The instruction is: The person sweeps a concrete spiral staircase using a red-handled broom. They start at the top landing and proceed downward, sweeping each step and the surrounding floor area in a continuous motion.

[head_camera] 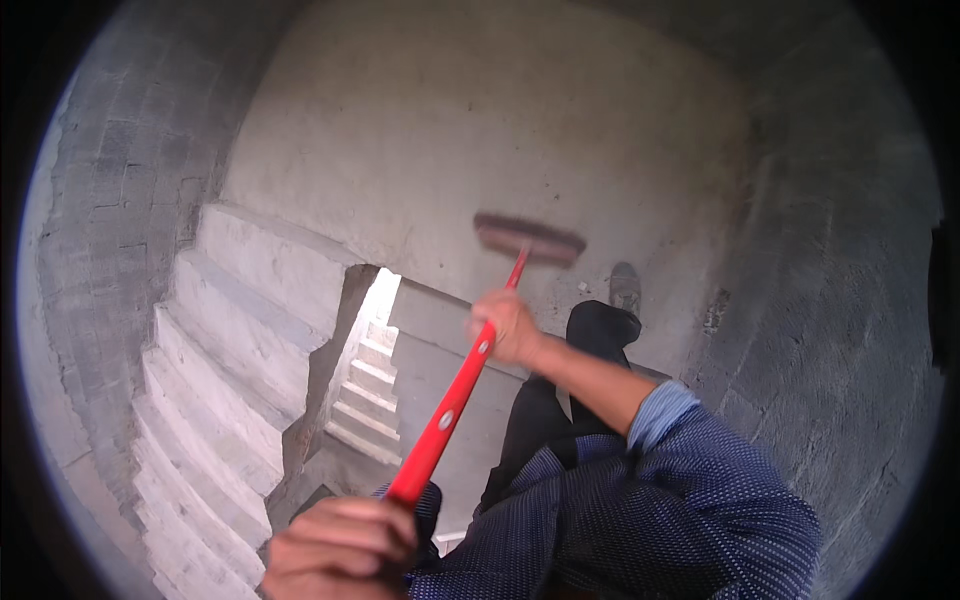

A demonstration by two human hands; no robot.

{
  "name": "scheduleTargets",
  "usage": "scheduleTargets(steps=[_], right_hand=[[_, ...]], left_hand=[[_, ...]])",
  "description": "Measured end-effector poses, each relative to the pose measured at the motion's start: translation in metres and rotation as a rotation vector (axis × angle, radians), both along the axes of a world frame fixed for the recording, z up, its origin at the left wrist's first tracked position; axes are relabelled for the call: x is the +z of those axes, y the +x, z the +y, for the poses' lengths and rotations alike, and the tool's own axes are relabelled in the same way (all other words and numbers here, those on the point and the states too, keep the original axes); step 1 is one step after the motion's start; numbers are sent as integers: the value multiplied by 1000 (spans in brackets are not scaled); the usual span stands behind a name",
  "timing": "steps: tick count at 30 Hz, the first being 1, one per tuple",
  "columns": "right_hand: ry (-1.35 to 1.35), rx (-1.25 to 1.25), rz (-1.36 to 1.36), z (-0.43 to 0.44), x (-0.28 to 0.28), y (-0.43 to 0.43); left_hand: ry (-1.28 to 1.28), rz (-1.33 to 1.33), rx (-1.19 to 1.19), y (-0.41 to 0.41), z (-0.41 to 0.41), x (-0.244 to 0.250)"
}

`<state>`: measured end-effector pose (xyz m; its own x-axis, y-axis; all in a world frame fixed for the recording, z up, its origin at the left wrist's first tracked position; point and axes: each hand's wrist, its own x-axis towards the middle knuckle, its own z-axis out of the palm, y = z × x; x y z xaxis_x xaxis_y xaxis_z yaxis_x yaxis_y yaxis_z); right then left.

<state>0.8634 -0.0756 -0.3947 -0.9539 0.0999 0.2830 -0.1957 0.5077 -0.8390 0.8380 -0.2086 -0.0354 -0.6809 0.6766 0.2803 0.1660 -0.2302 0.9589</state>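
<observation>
Both my hands grip the red handle (439,420) of a push broom, which slants up from the lower left of the view. My left hand (341,551) wraps around the top end of the handle, close to my body. Further down the shaft, my right hand (506,326) is closed around it. The wide, dark broom head (529,238) is at the concrete landing (420,172) ahead of me, somewhat blurred. Whether its bristles touch the floor I cannot tell.
Concrete stairs (247,345) run along the left, beside a block wall (127,150). An open gap between flights shows lower steps (367,390) in bright light. A rough wall (825,337) stands at the right. My shoe (625,289) is on the landing near small debris (583,286).
</observation>
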Motion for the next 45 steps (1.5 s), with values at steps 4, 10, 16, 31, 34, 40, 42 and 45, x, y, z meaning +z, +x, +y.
scheduleTargets(steps=[4,10,16,31,34,40,42,45], right_hand=[[-123,109,-96,-59,45,17],[-58,21,114,-54,63,-7],[179,-258,113,81,27,-92],[148,-463,-16,116,-15,-101],[-30,-403,75,27,35,-79],[-363,-7,37,-120,100,-50],[-397,95,8,-135,103,-51],[-357,183,68,-137,113,-54]], left_hand=[[88,148,-146,-6,-36,27],[237,276,-337,-18,-55,31],[-143,422,18,-18,1,-36],[-282,156,99,-70,89,-89],[-121,141,81,-72,39,-35],[-4,93,174,-66,-49,29],[-34,148,151,-60,-65,39],[-53,189,133,-49,-79,55]])
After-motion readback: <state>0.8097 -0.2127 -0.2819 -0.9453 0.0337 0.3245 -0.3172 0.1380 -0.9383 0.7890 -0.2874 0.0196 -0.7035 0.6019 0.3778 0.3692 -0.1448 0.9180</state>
